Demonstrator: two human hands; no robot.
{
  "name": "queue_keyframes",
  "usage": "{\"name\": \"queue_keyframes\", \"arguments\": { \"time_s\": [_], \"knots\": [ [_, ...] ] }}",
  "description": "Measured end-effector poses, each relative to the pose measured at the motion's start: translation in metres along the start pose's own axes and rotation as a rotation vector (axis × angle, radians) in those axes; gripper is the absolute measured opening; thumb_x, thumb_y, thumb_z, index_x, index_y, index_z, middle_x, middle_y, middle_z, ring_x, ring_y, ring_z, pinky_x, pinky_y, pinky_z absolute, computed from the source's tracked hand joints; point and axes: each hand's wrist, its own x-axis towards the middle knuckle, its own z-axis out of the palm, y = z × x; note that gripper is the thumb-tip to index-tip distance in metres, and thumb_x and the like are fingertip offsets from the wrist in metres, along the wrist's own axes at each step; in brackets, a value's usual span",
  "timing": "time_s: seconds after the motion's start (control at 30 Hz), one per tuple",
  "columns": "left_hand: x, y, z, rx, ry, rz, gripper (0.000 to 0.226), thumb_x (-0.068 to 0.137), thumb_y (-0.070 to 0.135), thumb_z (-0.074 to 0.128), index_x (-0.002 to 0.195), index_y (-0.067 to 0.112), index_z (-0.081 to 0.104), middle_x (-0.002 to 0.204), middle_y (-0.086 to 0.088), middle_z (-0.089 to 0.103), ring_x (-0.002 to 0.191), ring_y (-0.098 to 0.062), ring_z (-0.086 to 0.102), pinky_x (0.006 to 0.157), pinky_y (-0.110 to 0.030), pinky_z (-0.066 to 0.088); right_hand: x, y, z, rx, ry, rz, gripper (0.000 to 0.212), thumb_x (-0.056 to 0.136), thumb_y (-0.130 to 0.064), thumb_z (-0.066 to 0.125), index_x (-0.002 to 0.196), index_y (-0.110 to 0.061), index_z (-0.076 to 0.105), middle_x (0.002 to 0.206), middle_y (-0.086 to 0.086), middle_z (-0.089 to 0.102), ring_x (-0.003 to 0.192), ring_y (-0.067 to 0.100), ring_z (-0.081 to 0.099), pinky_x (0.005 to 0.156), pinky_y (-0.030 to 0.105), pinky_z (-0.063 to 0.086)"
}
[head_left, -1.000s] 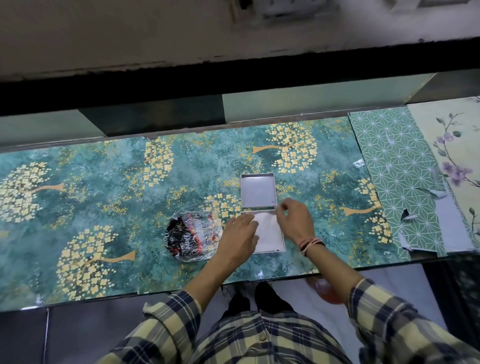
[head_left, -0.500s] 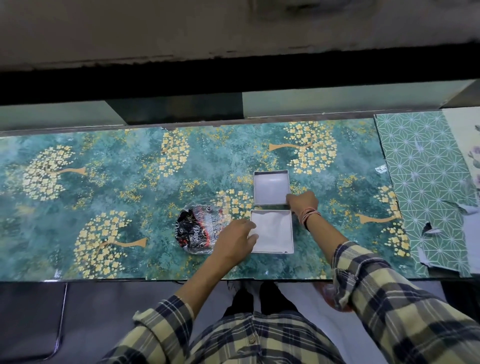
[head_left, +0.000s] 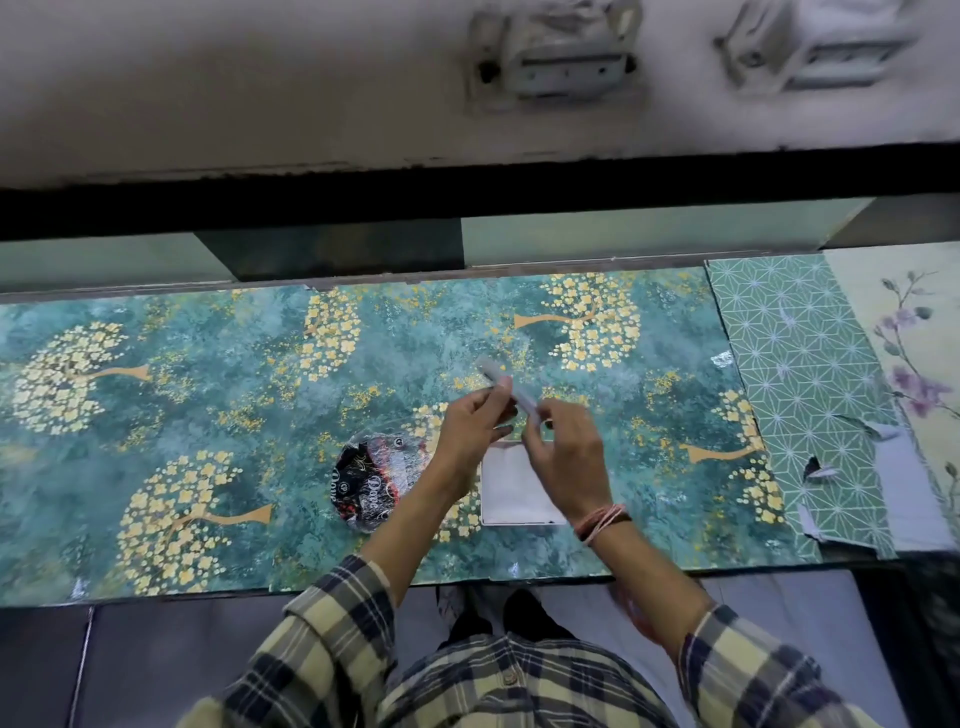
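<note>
As left hand (head_left: 475, 423) and right hand (head_left: 566, 452) grip lid (head_left: 491, 370), edge-on, slanting away-left

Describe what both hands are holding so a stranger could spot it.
On the teal counter with gold trees, look right of centre where the left hand and right hand meet. They pinch a thin pale grey tray, tilted edge-on. Unlike the flat white box below and the shiny black packet, it is held up.

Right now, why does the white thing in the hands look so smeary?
Head view: the lid, pinched by the left hand and right hand, is streaked with motion blur; the box below looks sharper; small glare spots glint on the glossy table; the wall fittings at the top are soft.
</note>
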Motion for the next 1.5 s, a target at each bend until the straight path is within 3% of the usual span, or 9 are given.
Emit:
{"name": "queue_keyframes", "arguments": {
  "time_s": [0.17,0.4,0.5,0.6,0.73,0.9,1.07,1.37,1.5],
  "knots": [
    [0.002,-0.009,-0.003,0.021,0.049,-0.025,0.023,0.098,0.01,0.065,0.102,-0.012,0.071,0.091,-0.021,0.076,0.079,-0.031,0.073,0.067,-0.034,0.062,-0.024,-0.003,-0.001,-0.008,-0.163,-0.183,0.012,0.092,-0.015,0.067,0.094,-0.003,0.064,0.087,0.013,0.062,0.083,0.033,0.058,0.077,0.041,0.051],
    [-0.009,-0.024,-0.023,-0.052,-0.106,-0.053,0.025,0.104,0.004,0.053,0.125,-0.003,0.065,0.114,-0.014,0.075,0.096,-0.027,0.073,0.079,-0.035,0.063,-0.018,0.027,-0.014,0.227,-0.191,0.552,0.033,0.098,-0.019,0.06,0.128,-0.004,0.059,0.121,0.012,0.06,0.114,0.028,0.054,0.102,0.046,0.045],
    [-0.013,-0.036,-0.03,-0.041,-0.135,-0.105,0.026,0.105,0.006,0.051,0.124,-0.003,0.066,0.118,-0.015,0.073,0.101,-0.03,0.07,0.087,-0.041,0.062,-0.016,0.037,-0.023,0.583,-0.307,0.749,0.017,0.097,-0.012,0.063,0.109,-0.003,0.072,0.089,0.006,0.068,0.082,0.019,0.064,0.077,0.041,0.055],
    [-0.016,-0.058,-0.033,0.04,-0.045,-0.118,0.017,0.102,0.008,0.059,0.105,0.003,0.075,0.108,-0.014,0.077,0.1,-0.034,0.072,0.091,-0.052,0.061,-0.027,0.04,-0.023,0.523,-0.324,0.744,0.012,0.093,-0.007,0.068,0.091,-0.001,0.078,0.071,0.003,0.071,0.065,0.017,0.067,0.068,0.038,0.058],
    [-0.017,-0.088,-0.038,0.284,0.113,-0.064,0.027,0.096,0.02,0.07,0.082,-0.003,0.076,0.089,-0.024,0.078,0.086,-0.04,0.076,0.082,-0.062,0.061,-0.043,0.04,-0.017,0.399,-0.336,0.818,0.008,0.086,-0.011,0.076,0.083,-0.005,0.08,0.069,0.005,0.077,0.062,0.015,0.072,0.067,0.033,0.061],
    [-0.021,-0.094,-0.035,0.473,0.204,-0.031,0.023,0.089,0.026,0.078,0.073,0.01,0.081,0.071,-0.006,0.078,0.071,-0.029,0.076,0.071,-0.051,0.064,-0.053,0.04,-0.011,0.316,-0.364,0.843,0.017,0.083,-0.014,0.079,0.069,-0.005,0.078,0.06,0.006,0.075,0.053,0.014,0.068,0.06,0.032,0.06],
    [-0.021,-0.089,-0.036,0.548,0.243,-0.006,0.017,0.088,0.021,0.08,0.08,0.007,0.083,0.077,-0.007,0.079,0.068,-0.023,0.074,0.072,-0.043,0.064,-0.05,0.036,-0.012,0.28,-0.386,0.872,0.015,0.083,-0.014,0.081,0.076,-0.001,0.078,0.065,0.004,0.071,0.052,-0.001,0.061,0.045,0.006,0.042],
    [-0.018,-0.083,-0.039,0.569,0.25,-0.054,0.017,0.084,0.018,0.084,0.078,0.004,0.077,0.079,-0.01,0.076,0.07,-0.027,0.071,0.065,-0.037,0.061,-0.044,0.039,-0.008,0.206,-0.416,0.955,0.029,0.075,-0.018,0.086,0.055,-0.013,0.065,0.067,0.012,0.074,0.055,0.017,0.064,0.063,0.035,0.058],
    [-0.01,-0.081,-0.041,0.621,0.239,-0.094,0.026,0.08,0.019,0.085,0.075,0.004,0.065,0.081,-0.016,0.072,0.071,-0.03,0.066,0.067,-0.05,0.062,-0.038,0.041,-0.007,0.183,-0.462,0.984,0.026,0.073,-0.021,0.086,0.069,-0.005,0.067,0.077,0.012,0.073,0.067,0.021,0.061,0.06,0.028,0.046]
  ]
}}
